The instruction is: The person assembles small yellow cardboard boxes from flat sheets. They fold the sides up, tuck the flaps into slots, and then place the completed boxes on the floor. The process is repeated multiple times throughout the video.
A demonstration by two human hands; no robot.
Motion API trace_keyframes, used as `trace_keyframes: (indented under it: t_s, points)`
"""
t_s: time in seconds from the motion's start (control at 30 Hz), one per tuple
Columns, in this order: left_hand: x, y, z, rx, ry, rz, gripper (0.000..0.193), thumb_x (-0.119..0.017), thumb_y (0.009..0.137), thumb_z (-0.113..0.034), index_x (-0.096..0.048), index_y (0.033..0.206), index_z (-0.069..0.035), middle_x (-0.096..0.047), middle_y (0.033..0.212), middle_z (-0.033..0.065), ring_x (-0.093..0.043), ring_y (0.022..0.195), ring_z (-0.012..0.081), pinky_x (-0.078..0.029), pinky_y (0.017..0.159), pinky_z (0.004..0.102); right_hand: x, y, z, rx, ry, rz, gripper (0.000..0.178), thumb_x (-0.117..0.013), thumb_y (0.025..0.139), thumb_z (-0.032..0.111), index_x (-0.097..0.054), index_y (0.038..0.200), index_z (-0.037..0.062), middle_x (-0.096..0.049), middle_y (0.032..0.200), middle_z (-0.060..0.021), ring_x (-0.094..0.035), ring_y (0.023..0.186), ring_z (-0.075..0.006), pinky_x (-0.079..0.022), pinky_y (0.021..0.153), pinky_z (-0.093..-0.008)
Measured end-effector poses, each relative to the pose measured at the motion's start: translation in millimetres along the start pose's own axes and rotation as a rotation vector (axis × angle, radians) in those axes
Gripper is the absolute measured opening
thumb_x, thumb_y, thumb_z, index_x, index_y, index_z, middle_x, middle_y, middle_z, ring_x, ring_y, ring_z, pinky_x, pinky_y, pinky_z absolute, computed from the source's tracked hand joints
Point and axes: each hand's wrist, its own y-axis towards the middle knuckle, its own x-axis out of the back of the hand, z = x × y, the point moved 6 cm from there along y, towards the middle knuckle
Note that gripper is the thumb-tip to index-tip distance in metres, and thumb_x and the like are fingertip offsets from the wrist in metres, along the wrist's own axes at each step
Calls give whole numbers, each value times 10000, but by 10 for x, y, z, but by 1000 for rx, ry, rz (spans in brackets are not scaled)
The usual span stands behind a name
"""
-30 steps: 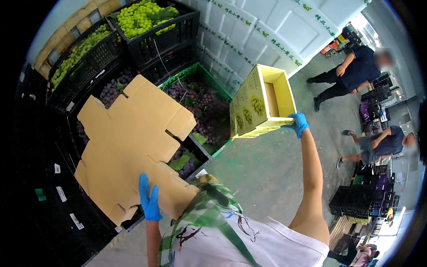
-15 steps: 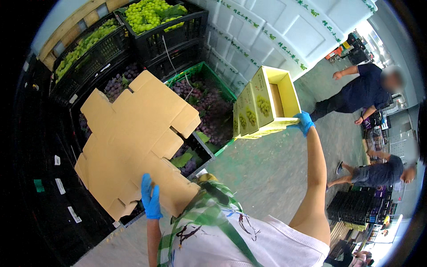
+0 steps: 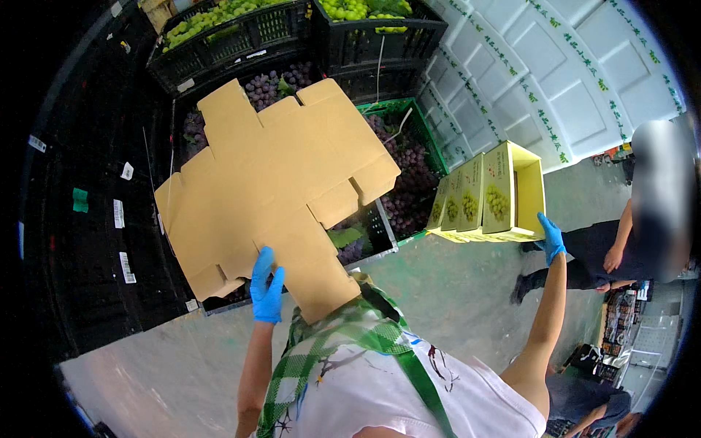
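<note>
A large flat brown cardboard sheet (image 3: 266, 171), cut with flaps and slots, lies over crates of purple grapes and reaches toward my apron. My left hand (image 3: 266, 292), in a blue glove, rests at its near edge, fingers and thumb apart. Out to the right, my right hand (image 3: 553, 239), also blue-gloved, is closed on the near corner of a nested stack of pale yellow cartons (image 3: 498, 197). Green grapes are printed on the cartons' sides, and the outermost one shows its open top. Some of my right fingers are hidden behind the carton wall.
Purple grapes (image 3: 416, 171) fill a green crate (image 3: 431, 135) beside the sheet. Black crates (image 3: 380, 47) of green grapes stand behind. White foam boxes (image 3: 555, 80) are stacked at the back right. One person (image 3: 591, 252) stands beyond the cartons; another (image 3: 588, 401) is at lower right.
My view has shifted, so the crates and cardboard sit further right. My right hand still holds the cartons; my left stays at the sheet's edge. The person at right appears closer.
</note>
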Motion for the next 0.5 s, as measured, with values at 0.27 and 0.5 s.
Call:
trace_keyframes:
  t_s: [0.27, 0.5]
  points:
    - [124, -68, 76, 9, -30, -97, 394, -482, 778, 25, -412, 1164, -20, -409, 1215, 69, -417, 1077, 155, -332, 906, 278, -205, -21, 445, 350, -62, -172, 621, -619, 726, 229, -330, 1204, -43, -477, 1102, -167, -473, 973, -203, -370, 828, -289]
    - [134, -91, -41, -14, -4, -105, 415, -469, 782, 35, -394, 1185, -30, -401, 1224, 65, -403, 1091, 150, -318, 910, 272, -48, 401, -54, 248, -174, -206, 332, -574, 743, 246, -519, 966, 6, -562, 791, -76, -546, 634, -172, -450, 523, -301]
